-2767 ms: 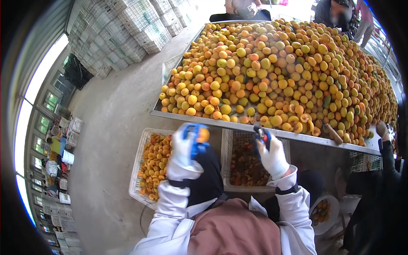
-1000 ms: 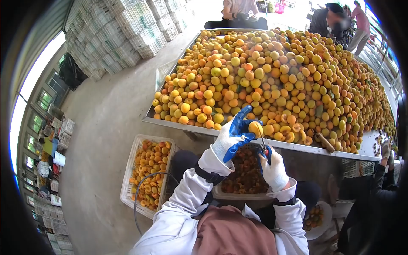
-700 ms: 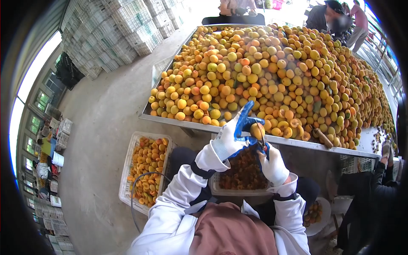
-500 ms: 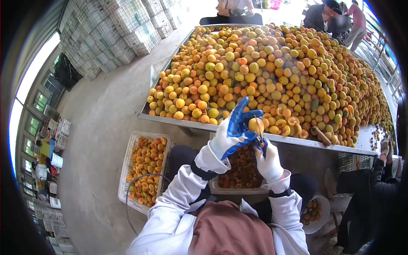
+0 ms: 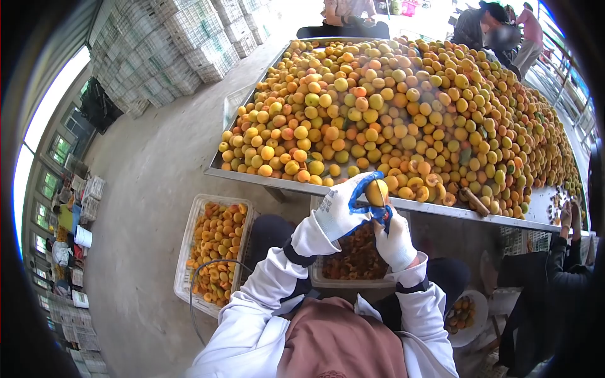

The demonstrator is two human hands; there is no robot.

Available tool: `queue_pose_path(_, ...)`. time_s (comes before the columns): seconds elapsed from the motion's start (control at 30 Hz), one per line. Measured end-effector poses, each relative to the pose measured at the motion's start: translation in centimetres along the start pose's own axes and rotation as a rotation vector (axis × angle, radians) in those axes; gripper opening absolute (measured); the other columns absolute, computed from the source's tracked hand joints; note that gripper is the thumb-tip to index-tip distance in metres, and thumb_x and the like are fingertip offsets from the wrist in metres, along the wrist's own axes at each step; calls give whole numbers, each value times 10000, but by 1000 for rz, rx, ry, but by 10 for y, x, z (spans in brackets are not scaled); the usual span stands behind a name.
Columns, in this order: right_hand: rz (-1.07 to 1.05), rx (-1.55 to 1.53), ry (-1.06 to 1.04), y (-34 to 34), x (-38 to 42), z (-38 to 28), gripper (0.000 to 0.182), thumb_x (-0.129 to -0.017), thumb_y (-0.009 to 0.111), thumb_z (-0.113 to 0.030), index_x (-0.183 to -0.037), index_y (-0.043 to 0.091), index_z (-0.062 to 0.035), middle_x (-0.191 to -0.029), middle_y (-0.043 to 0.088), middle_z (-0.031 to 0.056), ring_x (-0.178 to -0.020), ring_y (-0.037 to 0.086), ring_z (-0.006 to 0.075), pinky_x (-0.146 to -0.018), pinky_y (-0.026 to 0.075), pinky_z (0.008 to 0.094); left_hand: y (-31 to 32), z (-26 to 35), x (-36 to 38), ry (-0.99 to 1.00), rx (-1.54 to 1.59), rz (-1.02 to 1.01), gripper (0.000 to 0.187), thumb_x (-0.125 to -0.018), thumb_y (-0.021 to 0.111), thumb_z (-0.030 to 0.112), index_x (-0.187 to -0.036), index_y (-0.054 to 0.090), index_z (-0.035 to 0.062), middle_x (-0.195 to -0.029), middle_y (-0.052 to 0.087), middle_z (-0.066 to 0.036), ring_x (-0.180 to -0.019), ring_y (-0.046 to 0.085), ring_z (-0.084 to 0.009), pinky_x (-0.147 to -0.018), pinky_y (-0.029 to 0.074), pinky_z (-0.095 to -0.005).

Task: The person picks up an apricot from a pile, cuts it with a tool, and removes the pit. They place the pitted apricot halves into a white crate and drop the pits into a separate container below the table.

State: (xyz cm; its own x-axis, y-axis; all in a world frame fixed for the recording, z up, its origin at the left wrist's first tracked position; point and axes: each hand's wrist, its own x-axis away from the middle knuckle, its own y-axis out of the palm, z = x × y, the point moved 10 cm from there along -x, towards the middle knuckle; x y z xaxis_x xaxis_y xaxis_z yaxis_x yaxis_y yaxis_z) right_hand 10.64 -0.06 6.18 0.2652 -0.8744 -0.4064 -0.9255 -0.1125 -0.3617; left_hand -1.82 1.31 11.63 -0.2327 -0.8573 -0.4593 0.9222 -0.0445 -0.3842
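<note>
My left hand [image 5: 343,205], in a white glove with blue palm and fingers, is closed round a yellow-orange apricot [image 5: 377,193] near the table's front edge. Right beside it, my right hand [image 5: 394,236], gloved the same way, grips a small tool [image 5: 383,216] against the fruit; most of the tool is hidden by the fingers. Beyond both hands a large heap of apricots [image 5: 391,113] covers much of the metal table [image 5: 252,178]. Several cut apricots lie at its front edge.
A white crate [image 5: 181,277] of cut apricots stands at lower left. Another crate [image 5: 353,283] with darker pieces is below my hands. A white bucket [image 5: 481,315] holds fruit at right. A wooden-handled tool [image 5: 476,201] lies on the table. Co-workers [image 5: 482,28] are behind and right.
My left hand has closed round the apricot, its fingers no longer spread. Both hands and the fruit have shifted slightly, and the tool is now mostly hidden.
</note>
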Motion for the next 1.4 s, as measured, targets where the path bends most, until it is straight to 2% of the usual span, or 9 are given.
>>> queue_pose_path(0.2, -52, 40, 113, 13, 4, 11, 150, -911, 569, 12, -1057, 604, 26, -886, 668, 249, -865, 667, 428, -742, 515, 399, 6, -40, 7, -206, 268, 28, 546, -796, 830, 68, -1260, 572, -58, -1154, 679, -119, -1025, 659, -164, -911, 542, -309)
queue_pose_path(0.4, -163, -226, 194, 30, 10, 21, 161, -1021, 512, -115, -1067, 608, 6, -856, 662, 94, -740, 628, 242, -727, 509, 349, 15, -59, 10, -335, 584, -25, 406, -809, 818, 78, -1151, 630, -32, -999, 698, -74, -916, 659, -134, -845, 556, -283)
queue_pose_path(0.47, -257, -716, 713, 54, 33, 50, 187, -1038, 503, -151, -1074, 615, -5, -854, 641, 49, -735, 603, 206, -736, 497, 323, 20, -55, 9, -272, 789, -64, 330, -853, 768, 66, -1135, 638, -44, -986, 698, -85, -898, 672, -158, -831, 558, -292)
queue_pose_path(0.6, -285, -941, 647, 68, 25, 53, 158, -989, 554, -120, -998, 643, 10, -780, 641, 39, -679, 601, 187, -660, 501, 330, 22, -54, 13, -379, 850, 6, 446, -873, 760, 189, -1200, 602, -69, -1000, 667, -101, -940, 652, -201, -889, 531, -323)
queue_pose_path(0.67, 1, -172, 39, 25, -3, 12, 164, -974, 558, -98, -1056, 646, 13, -849, 701, 128, -753, 681, 278, -727, 532, 375, 29, -60, 16, -404, 984, 38, 522, -874, 767, 167, -1292, 545, -54, -1070, 666, -121, -1015, 658, -230, -910, 534, -341)
queue_pose_path(0.7, -23, -102, 99, 24, -4, 12, 196, -955, 563, -82, -1107, 644, 11, -931, 709, 215, -893, 706, 379, -798, 536, 414, 25, -59, 15, -344, 939, 61, 556, -877, 767, 158, -1325, 511, -50, -1099, 661, -133, -1050, 654, -246, -915, 538, -357)
queue_pose_path(0.97, 10, 8, 142, 17, -1, 16, 158, -950, 574, -102, -1041, 638, 10, -886, 684, 248, -902, 678, 433, -742, 529, 445, 15, -62, 15, -233, 928, 172, 659, -912, 704, 70, -1466, 357, -5, -1217, 622, -210, -1021, 647, -264, -871, 555, -381)
queue_pose_path(1.2, -52, -68, 202, 10, 1, 20, 154, -971, 526, -85, -1006, 639, 13, -762, 632, 145, -690, 567, 205, -685, 471, 371, 5, -15, -5, -68, 203, -19, 915, -850, 686, -65, -1588, 163, 72, -1278, 613, -198, -1122, 629, -235, -958, 530, -377)
queue_pose_path(1.4, 33, -171, 126, 6, 1, 11, 139, -961, 560, -91, -1012, 638, 12, -841, 673, 205, -770, 667, 333, -713, 514, 377, 18, -34, 3, -119, 799, 114, 857, -866, 710, -44, -1565, 221, 42, -1391, 550, -174, -1208, 599, -224, -1025, 494, -332)
